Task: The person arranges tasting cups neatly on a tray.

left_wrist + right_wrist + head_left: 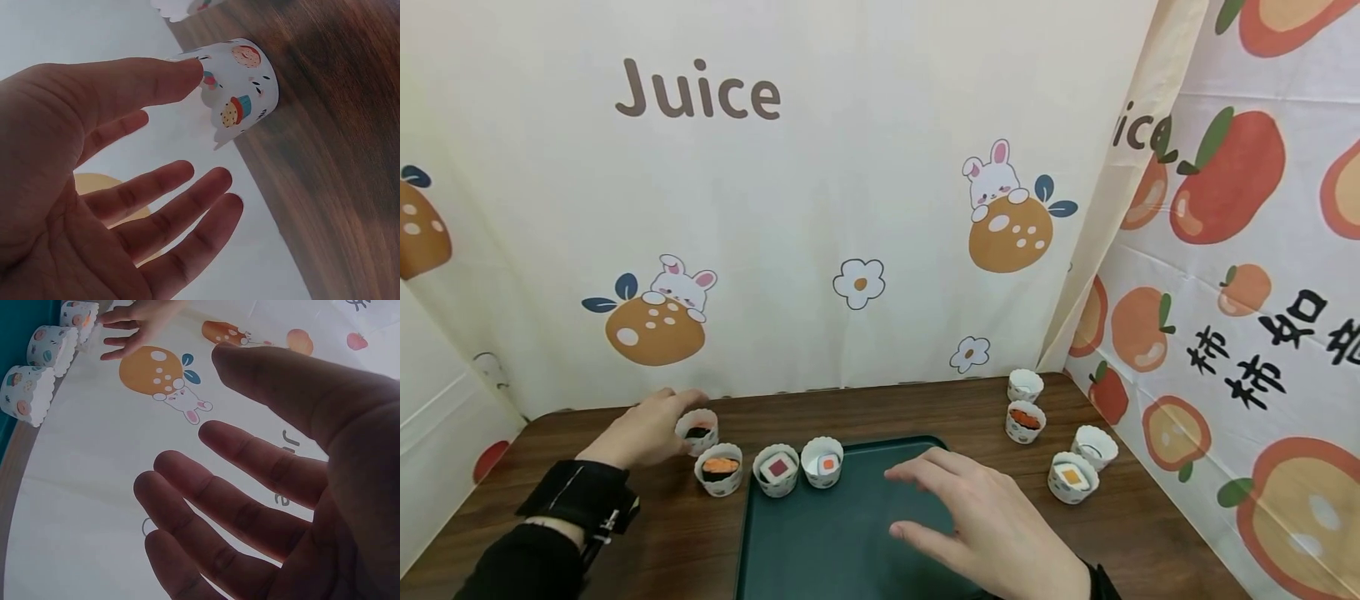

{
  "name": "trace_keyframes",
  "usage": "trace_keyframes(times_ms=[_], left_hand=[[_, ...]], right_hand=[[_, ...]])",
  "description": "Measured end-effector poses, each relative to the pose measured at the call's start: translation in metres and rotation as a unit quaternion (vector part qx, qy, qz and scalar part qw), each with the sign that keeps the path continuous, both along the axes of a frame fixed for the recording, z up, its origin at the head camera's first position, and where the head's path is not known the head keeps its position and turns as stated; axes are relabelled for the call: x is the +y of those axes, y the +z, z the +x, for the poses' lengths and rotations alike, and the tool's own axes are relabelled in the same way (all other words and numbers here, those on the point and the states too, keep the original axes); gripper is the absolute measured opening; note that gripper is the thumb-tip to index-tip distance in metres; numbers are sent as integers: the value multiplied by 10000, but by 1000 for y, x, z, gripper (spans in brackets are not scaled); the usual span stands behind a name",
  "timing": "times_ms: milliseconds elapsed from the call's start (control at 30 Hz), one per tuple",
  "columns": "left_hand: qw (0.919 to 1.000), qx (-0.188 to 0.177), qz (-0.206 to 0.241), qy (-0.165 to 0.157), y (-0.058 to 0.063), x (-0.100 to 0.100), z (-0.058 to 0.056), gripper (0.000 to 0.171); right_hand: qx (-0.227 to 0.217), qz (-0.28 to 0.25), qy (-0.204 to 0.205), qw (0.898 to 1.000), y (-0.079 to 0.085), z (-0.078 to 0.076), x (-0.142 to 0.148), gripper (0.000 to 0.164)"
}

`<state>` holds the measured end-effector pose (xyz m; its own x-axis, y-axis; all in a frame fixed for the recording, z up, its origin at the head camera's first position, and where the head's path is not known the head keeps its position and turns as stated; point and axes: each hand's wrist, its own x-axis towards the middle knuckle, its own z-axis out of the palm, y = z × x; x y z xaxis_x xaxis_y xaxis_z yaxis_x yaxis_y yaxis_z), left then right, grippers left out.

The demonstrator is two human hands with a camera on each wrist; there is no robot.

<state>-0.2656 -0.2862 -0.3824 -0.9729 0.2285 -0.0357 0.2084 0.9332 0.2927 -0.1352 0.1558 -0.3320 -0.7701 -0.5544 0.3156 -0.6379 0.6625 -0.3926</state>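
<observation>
My left hand (pixel 651 427) reaches beside a patterned paper cup (pixel 702 432) at the back left, which has dark and pale pink food in it. In the left wrist view the thumb overlaps this cup (pixel 247 87), and the other fingers are spread apart; whether the thumb touches it, I cannot tell. Just in front of it stands a paper cup (pixel 718 469) with orange-topped sushi. My right hand (pixel 977 517) hovers over the dark green tray (pixel 820 550) with loosely bent fingers and nothing held. On the tray's back left are a cup with red-centred sushi (pixel 777 469) and one with orange-centred sushi (pixel 823 463).
On the right of the wooden table (pixel 1150 533) stand a cup with orange-red topping (pixel 1025 422), a cup with yellow-centred food (pixel 1072 477), and two pale cups, one at the back (pixel 1025 385), one nearer (pixel 1096 447). Printed curtains (pixel 850 208) hang behind and at the right.
</observation>
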Motion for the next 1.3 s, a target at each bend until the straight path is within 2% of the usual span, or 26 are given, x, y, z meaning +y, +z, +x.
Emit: trace_keyframes(times_ms=[200, 533, 700, 867, 1067, 1300], left_hand=[[9996, -243, -82, -148, -7, -1, -6, 68], [9994, -238, -120, -213, -14, 0, -12, 69], [9992, -268, -120, -270, -16, 3, -14, 62], [9992, -281, -134, -265, -16, 3, -14, 54], [9992, -311, -134, -191, -14, 1, -14, 53], [9996, -216, -172, -90, -23, -3, -15, 54]], right_hand=[[-27, -19, -32, 10000, 0, 0, 0, 37], [-16, -41, -80, 10000, -1, -2, 0, 38], [-21, -61, -109, 9999, -2, -3, 1, 37], [6, -116, -120, 9999, -4, -4, 1, 37], [234, -87, -124, 9996, -5, -4, 2, 37], [198, 12, -114, 9997, -5, -5, 2, 34]])
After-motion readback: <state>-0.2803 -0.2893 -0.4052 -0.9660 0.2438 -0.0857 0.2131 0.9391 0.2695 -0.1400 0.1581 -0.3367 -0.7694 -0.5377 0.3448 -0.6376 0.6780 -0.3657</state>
